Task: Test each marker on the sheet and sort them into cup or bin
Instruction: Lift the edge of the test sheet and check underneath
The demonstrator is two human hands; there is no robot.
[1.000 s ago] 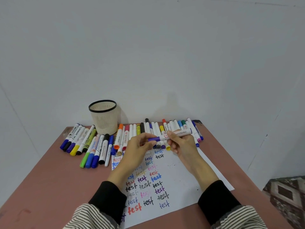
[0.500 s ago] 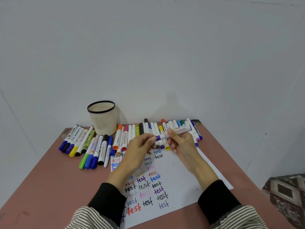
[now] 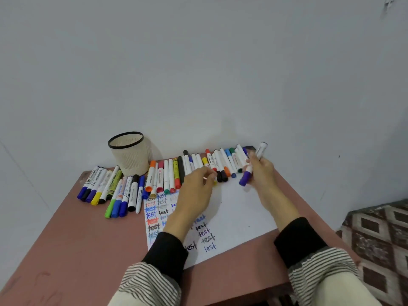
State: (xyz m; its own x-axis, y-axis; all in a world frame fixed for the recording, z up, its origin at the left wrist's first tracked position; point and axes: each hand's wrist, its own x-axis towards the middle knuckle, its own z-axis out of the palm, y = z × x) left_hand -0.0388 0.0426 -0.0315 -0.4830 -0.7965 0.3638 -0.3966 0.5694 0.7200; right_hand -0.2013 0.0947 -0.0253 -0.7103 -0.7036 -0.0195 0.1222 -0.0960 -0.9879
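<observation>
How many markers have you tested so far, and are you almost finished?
Lots are tested: the sheet carries many "test" words in different colours. None look sorted yet; nothing pokes out of the cup, and no bin is in view. The right hand holds a capped purple marker, and the left hand reaches toward the row of markers. So sorting is left.

Even, soft, fairly bright light; no glare. Faint shadow on sheet point(image 3: 240, 208) just right of left hand point(image 3: 196, 191), another on wall behind cup point(image 3: 129, 153). Both hands slightly motion-blurred, fingertips smeared, right hand point(image 3: 260, 171) too. Wide-angle bending toward frame edges; sleeves below hands soft, stretched.
</observation>
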